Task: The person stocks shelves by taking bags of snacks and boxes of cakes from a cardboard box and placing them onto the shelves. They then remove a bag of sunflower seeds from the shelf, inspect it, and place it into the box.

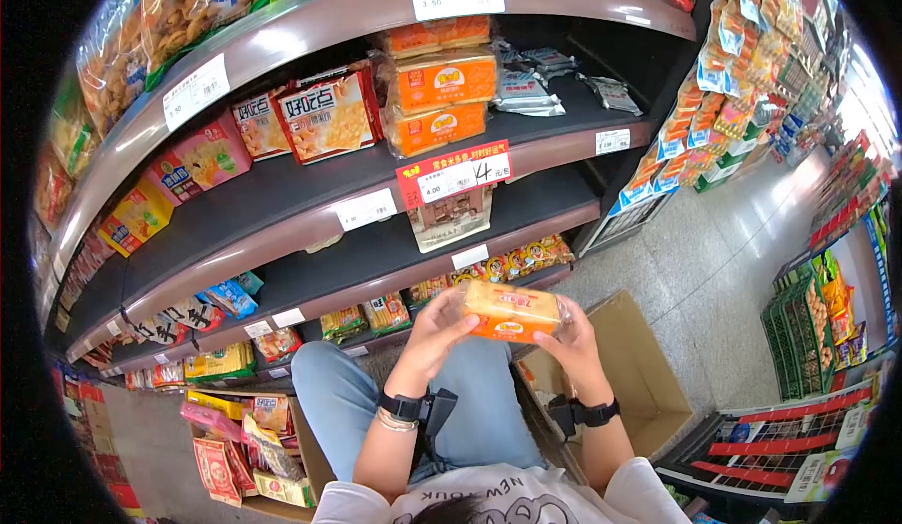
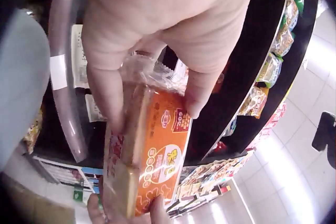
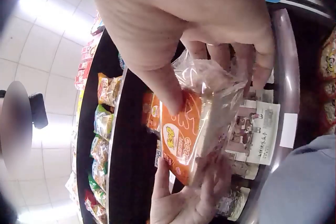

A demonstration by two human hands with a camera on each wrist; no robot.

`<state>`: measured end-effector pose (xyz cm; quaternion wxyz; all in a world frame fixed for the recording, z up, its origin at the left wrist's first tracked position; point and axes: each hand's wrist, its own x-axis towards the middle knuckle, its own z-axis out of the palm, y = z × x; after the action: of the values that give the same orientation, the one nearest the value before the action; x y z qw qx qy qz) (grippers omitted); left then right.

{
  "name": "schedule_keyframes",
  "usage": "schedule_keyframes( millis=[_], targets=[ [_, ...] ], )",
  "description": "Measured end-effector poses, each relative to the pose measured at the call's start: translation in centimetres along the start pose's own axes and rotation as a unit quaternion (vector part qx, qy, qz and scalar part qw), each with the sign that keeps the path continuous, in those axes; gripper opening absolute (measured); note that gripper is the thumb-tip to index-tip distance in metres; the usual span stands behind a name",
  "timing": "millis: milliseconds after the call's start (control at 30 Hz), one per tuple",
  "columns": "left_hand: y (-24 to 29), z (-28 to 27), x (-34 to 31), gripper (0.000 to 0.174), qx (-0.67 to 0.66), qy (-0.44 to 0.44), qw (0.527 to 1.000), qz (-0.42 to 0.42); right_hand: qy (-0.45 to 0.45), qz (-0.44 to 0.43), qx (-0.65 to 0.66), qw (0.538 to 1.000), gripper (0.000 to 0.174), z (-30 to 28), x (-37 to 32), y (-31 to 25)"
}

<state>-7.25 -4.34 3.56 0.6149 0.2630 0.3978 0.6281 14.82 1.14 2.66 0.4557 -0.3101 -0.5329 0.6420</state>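
In the head view an orange snack pack in clear wrapping (image 1: 512,308) is held level above the person's lap. The left hand (image 1: 436,332) grips one end of it, thumb on the near side. At the other end, the right hand (image 1: 575,344) pinches the wrapper. The left wrist view shows the pack (image 2: 160,148) with the left thumb and fingers on either side of its crinkled wrapper end. From the right wrist, the right thumb lies on the orange face of the pack (image 3: 181,134). Matching orange packs (image 1: 445,82) are stacked on the shelf in front.
An open cardboard box (image 1: 648,364) stands at the right knee. Another carton (image 1: 315,444) at the left holds assorted snack packets (image 1: 268,453). Shelves (image 1: 324,209) with price tags curve across the front. A green crate (image 1: 794,341) stands across the aisle at right.
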Motion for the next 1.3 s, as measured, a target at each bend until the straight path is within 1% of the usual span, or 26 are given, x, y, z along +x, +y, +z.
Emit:
schedule_keyframes(
  millis=[33,133,167,267,300,333,400,433,467,500,533,600,633,700,733,800,833,933,967,1067,1167,1267,1300],
  targets=[
    [0.4,0.3,0.4,0.055,0.005,0.002,1.000,0.017,-0.002,-0.012,-0.021,1.000,0.055,-0.2,0.7,-0.4],
    [2.2,1.5,2.5,0.060,0.098,-0.023,0.988,0.116,-0.010,-0.059,-0.073,0.996,0.058,-0.7,3.7,-2.3],
    [3.0,2.0,3.2,0.061,0.107,-0.019,0.988,0.113,-0.016,-0.081,-0.083,0.993,0.058,-0.9,5.0,-3.2],
    [5.7,3.8,5.3,0.065,0.232,-0.031,0.949,0.211,-0.044,-0.151,-0.150,0.976,0.060,-0.9,8.9,-6.3],
    [7.1,5.4,5.1,0.065,0.240,-0.032,0.942,0.234,-0.067,-0.151,-0.166,0.972,0.062,-0.9,10.1,-7.4],
    [7.9,5.7,5.5,0.064,0.228,-0.026,0.945,0.232,-0.090,-0.151,-0.182,0.968,0.064,-0.8,11.2,-8.4],
    [9.1,5.7,6.0,0.062,0.205,-0.016,0.952,0.227,-0.125,-0.127,-0.168,0.969,0.060,-0.6,13.4,-10.9],
    [9.5,5.9,5.9,0.056,0.181,0.008,0.951,0.252,-0.125,-0.140,-0.155,0.970,0.057,-0.5,14.8,-11.9],
    [9.9,6.1,5.6,0.056,0.171,0.031,0.955,0.242,-0.126,-0.151,-0.142,0.970,0.054,-0.3,16.1,-12.8],
    [10.5,6.2,5.0,0.056,0.161,0.054,0.958,0.231,-0.089,-0.140,-0.164,0.972,0.049,0.5,17.2,-14.3],
    [10.8,6.0,4.7,0.056,0.150,0.078,0.961,0.221,-0.076,-0.161,-0.209,0.962,0.045,0.6,19.1,-14.5],
    [10.9,5.4,4.6,0.056,0.156,0.110,0.956,0.224,-0.090,-0.203,-0.337,0.915,0.040,-0.7,24.9,-13.0],
    [10.9,5.1,4.5,0.056,0.155,0.120,0.955,0.224,-0.111,-0.196,-0.399,0.889,0.042,-0.7,27.2,-12.5],
    [11.0,4.6,4.3,0.056,0.154,0.132,0.953,0.227,-0.149,-0.181,-0.519,0.822,0.046,-0.1,30.8,-11.8],
    [11.1,4.3,4.2,0.056,0.158,0.134,0.952,0.227,-0.131,-0.139,-0.576,0.795,0.049,0.7,31.8,-11.6],
    [11.4,3.8,4.0,0.057,0.165,0.138,0.950,0.227,-0.092,-0.052,-0.677,0.728,0.054,3.1,33.0,-11.6],
    [11.4,3.4,4.1,0.057,0.164,0.136,0.950,0.229,-0.079,-0.036,-0.670,0.737,0.061,3.9,32.5,-12.1],
    [11.8,3.1,3.9,0.057,0.180,0.131,0.948,0.226,-0.122,0.012,-0.736,0.666,0.062,5.2,33.5,-12.7],
    [11.9,2.9,3.9,0.057,0.185,0.124,0.946,0.235,-0.141,0.031,-0.734,0.663,0.062,5.3,33.5,-12.9],
    [12.0,2.9,3.8,0.056,0.192,0.123,0.946,0.231,-0.130,0.036,-0.733,0.667,0.057,4.7,34.4,-12.8],
    [11.8,2.6,3.8,0.056,0.196,0.116,0.948,0.223,-0.169,-0.034,-0.738,0.653,0.049,1.6,37.5,-11.1],
    [11.5,2.4,4.0,0.054,0.172,0.110,0.955,0.216,-0.166,-0.055,-0.727,0.664,0.042,-0.4,37.2,-12.0],
    [11.3,2.3,4.1,0.054,0.170,0.111,0.955,0.214,-0.149,-0.055,-0.728,0.667,0.041,-0.8,36.8,-12.4]
  ],
)
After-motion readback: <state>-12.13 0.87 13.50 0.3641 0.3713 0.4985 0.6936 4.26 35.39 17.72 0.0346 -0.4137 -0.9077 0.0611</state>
